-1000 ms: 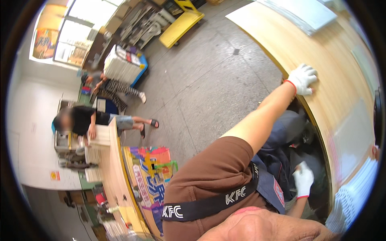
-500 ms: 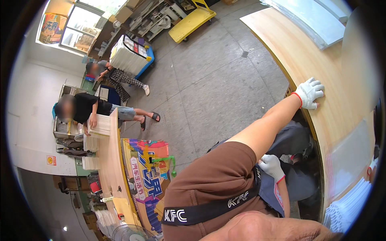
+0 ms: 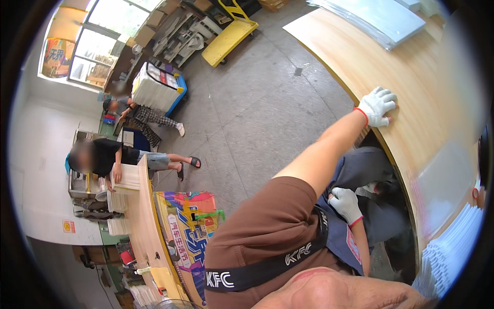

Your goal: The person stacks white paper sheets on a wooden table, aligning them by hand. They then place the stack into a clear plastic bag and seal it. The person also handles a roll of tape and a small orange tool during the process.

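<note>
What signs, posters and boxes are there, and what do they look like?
Colourful banner: hangs off the left table's front, blue with rainbow patches.
Small sticker: white wall far left, square, orange-red.
Window poster: top left, orange-yellow rectangle.
Cardboard boxes: brown, stacked beside the window.

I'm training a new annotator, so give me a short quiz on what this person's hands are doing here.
1. True or false: the left hand lies palm down at the edge of the wooden table.
2. Where does the right hand rest? A: on the person's own lap. B: on the yellow cart. C: on a stack of sheets.
3. Fill in: both hands wear white ____.
Key: 1 true; 2 A; 3 gloves.
</note>
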`<state>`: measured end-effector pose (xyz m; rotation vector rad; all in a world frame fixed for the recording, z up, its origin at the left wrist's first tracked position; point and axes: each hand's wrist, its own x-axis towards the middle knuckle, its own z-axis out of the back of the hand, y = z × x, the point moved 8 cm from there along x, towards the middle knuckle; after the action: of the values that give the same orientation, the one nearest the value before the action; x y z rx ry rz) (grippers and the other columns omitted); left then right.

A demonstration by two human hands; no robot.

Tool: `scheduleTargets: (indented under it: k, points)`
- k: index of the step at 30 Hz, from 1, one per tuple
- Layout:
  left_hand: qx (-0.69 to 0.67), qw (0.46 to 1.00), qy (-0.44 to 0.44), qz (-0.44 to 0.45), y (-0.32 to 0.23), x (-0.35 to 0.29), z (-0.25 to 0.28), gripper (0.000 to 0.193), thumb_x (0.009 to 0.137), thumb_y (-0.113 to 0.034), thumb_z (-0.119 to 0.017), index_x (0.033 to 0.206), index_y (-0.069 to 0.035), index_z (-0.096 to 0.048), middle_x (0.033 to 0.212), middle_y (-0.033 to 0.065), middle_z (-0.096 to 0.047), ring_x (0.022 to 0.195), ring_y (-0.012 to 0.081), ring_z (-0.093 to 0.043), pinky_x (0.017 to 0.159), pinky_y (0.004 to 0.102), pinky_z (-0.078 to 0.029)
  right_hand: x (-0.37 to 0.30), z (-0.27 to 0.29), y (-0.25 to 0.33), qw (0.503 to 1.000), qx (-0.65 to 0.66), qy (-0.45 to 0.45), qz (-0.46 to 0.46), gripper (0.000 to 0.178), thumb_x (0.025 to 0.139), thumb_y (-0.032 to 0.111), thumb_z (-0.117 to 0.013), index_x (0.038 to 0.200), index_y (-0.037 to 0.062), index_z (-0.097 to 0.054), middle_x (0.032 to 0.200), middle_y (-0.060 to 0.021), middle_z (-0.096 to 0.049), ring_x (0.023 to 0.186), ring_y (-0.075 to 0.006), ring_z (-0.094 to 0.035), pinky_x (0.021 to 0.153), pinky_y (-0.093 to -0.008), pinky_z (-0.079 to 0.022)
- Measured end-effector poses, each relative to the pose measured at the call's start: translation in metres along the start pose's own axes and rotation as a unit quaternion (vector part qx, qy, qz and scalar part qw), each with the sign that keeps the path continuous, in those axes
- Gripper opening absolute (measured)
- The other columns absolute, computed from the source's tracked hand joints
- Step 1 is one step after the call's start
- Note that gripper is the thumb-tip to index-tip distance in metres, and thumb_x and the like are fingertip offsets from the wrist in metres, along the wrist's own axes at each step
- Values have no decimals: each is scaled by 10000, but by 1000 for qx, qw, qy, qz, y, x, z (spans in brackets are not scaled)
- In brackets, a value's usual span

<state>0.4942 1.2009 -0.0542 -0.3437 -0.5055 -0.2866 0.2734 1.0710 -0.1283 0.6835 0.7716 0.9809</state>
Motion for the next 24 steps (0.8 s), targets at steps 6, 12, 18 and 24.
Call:
scheduleTargets:
  k: [6,12,18,24]
  points:
    - [22,988,134,-69,-17,20,-1,561,699,-206,-622,1246,-107,-545,1250,180,-492,1192,352,-455,1028,487,-353,-7,13,-25,998,55,-32,-24,302,804,374,-584,769,81,-649,758,-198,-643,733,-395,-638,659,-501,-484]
    - [-7,923,288,-255,-25,21,-22,654,745,-234,-571,1387,-147,-485,1405,225,-435,1300,409,-420,1123,542,-296,10,-2,-63,974,224,29,-32,288,806,375,-578,835,107,-681,800,-173,-663,770,-376,-651,697,-476,-506]
    - [-149,896,320,-269,-29,25,-37,622,735,-283,-621,1331,-130,-532,1393,168,-464,1284,353,-446,1073,530,-345,22,11,-77,943,312,113,-32,268,793,364,-591,818,119,-697,784,-161,-671,728,-354,-654,681,-444,-502]
    - [-216,852,385,-280,-28,21,-29,641,678,-286,-637,1289,-112,-551,1347,131,-502,1236,345,-478,1016,507,-393,39,64,-9,938,329,77,82,327,843,368,-585,671,90,-562,635,-172,-587,594,-379,-591,557,-469,-438]
